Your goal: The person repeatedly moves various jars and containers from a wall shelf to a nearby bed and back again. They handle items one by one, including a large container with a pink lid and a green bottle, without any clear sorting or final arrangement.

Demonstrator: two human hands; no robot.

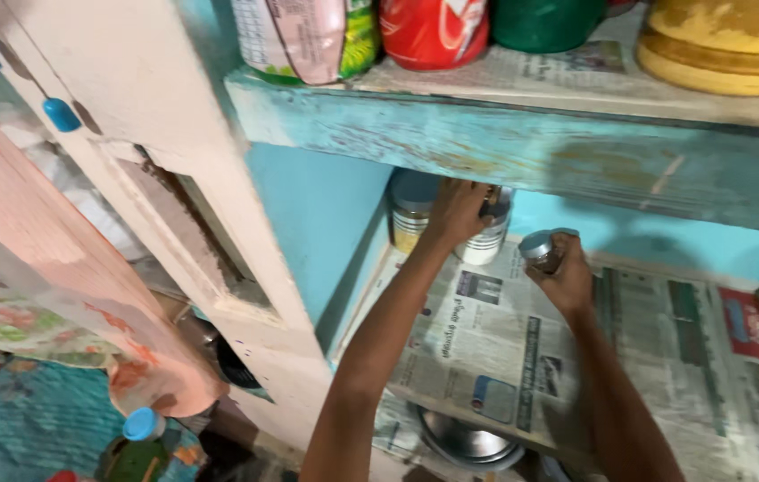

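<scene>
Both hands reach deep into a turquoise cupboard: the left hand [456,210] is closed over the top of a steel canister [489,234] standing at the back of the newspaper-lined shelf [665,339], just beside a second lidded tin [411,210], while the right hand [565,278] grips a small steel-lidded jar [540,250] held above the paper. The canisters stand close together, so a tug on one may knock its neighbour over. The loose newspaper could also slide or bunch under a tin dragged across it.
</scene>
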